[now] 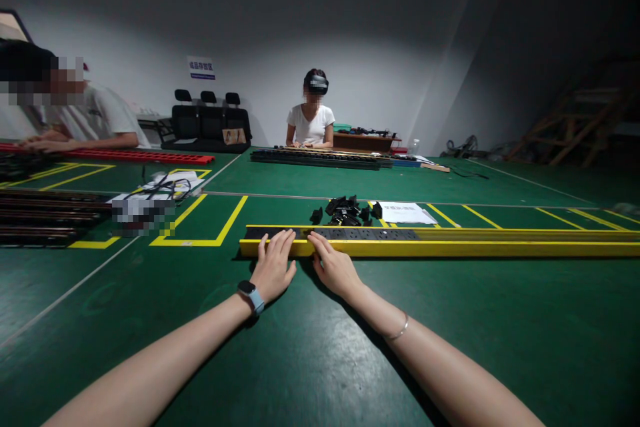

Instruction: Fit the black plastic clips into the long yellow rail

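Observation:
A long yellow channel lies across the table before me. Black socket modules sit in a row inside its left part. My left hand, with a watch on the wrist, rests its stretched fingers over the channel's near wall onto the black pieces near the left end. Close to its right, my right hand touches the modules with its fingertips, index finger extended, the other fingers partly hidden. Neither hand is wrapped round anything. Behind the channel lies a pile of loose black parts.
A printed paper sheet lies behind the channel. Dark long bars and tangled cables are at the left. A person in a headset sits opposite behind dark rails. Another person leans over a red rail at far left.

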`<action>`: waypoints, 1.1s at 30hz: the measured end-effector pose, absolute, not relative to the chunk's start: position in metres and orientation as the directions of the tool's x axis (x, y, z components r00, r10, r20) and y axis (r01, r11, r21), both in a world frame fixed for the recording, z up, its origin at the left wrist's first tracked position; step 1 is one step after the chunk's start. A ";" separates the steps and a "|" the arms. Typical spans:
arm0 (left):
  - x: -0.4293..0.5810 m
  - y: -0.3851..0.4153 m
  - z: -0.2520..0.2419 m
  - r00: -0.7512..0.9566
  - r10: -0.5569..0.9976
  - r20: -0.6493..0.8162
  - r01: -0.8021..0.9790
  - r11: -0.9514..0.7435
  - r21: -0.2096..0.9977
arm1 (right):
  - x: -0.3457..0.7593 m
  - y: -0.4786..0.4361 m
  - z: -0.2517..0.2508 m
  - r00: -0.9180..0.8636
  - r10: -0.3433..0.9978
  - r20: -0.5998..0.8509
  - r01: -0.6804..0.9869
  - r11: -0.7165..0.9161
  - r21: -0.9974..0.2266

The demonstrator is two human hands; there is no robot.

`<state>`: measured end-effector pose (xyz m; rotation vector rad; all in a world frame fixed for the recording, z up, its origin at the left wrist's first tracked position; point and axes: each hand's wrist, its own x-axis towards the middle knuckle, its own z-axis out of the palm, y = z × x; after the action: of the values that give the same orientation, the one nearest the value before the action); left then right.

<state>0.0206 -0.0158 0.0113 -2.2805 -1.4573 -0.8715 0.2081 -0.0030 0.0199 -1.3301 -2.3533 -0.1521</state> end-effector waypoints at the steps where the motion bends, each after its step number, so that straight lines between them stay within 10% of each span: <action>1: 0.021 -0.016 0.011 0.278 0.715 0.642 0.903 -0.423 0.079 | 0.208 -0.003 0.019 -0.447 0.789 0.421 0.837 0.535 -0.114; 19: 0.022 -0.020 0.016 0.374 0.726 0.577 0.866 -0.496 0.064 | 0.208 -0.003 0.022 -0.548 0.753 0.365 0.771 0.624 -0.131; 33: 0.018 -0.012 0.005 0.119 0.748 0.654 0.971 -0.225 0.081 | 0.207 -0.001 0.017 -0.511 0.745 0.429 0.786 0.607 -0.117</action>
<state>0.0180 -0.0124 0.0051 -2.0370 -1.6699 -0.8369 0.2075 -0.0011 0.0166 -1.2172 -2.3961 -0.1283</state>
